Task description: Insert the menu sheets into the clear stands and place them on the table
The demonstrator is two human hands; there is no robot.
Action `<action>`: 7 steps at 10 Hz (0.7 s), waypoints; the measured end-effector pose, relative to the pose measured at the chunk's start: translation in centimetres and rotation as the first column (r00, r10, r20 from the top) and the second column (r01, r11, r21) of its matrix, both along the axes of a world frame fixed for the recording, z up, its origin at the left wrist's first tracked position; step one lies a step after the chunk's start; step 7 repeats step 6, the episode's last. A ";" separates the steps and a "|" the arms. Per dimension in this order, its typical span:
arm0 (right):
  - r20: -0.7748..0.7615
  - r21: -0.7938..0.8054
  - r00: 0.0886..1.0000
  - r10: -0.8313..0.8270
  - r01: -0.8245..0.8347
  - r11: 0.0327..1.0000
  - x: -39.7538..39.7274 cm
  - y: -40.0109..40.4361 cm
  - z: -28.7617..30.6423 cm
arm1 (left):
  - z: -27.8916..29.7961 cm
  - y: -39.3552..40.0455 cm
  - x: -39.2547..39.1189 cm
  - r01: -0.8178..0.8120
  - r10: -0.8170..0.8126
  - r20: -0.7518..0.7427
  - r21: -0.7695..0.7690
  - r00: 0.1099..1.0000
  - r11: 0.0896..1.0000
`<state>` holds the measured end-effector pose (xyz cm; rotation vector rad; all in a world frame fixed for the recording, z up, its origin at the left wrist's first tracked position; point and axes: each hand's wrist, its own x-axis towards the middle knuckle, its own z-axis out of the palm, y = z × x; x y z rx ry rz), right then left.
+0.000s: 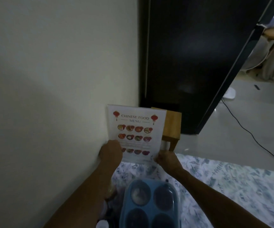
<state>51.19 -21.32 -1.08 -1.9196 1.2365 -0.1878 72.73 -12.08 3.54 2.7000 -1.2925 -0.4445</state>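
your left hand [110, 151] is closed on the lower left edge of the chinese food menu sheet [135, 130], fingers wrapped over the margin, and your right hand [166, 159] pinches the lower right corner, so both hands hold the same thing from below. the sheet stands upright with its long axis running up and away from your hands, its top edge leaning toward the wall [50, 79] on your left. the sheet's edges look doubled and glossy, which suggests it may already sit in a clear stand, but the dim picture leaves that unsettled. it is held in the air above the far edge of the floral-patterned surface [223, 186], not resting on it. a small wooden stool [172, 127] stands just behind the sheet, and a blue compartment tray [149, 204] lies near you between your forearms. the coming move likely turns on lowering the bottom edge straight down onto the surface just below your hands; both hands are equally near, so neither needs to let go first.
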 end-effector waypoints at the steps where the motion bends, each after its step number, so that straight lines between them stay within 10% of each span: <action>1: -0.002 -0.008 0.998 0.062 -0.062 0.998 0.4 -0.1 -0.3 | -0.5 0.1 0.0 0.030 -0.030 0.033 0.012 0.999 0.999; 7: -0.072 0.085 0.996 0.052 -0.045 0.995 -0.4 -0.3 0.2 | 2.8 0.5 -3.0 0.049 -0.046 0.110 -0.020 0.993 0.999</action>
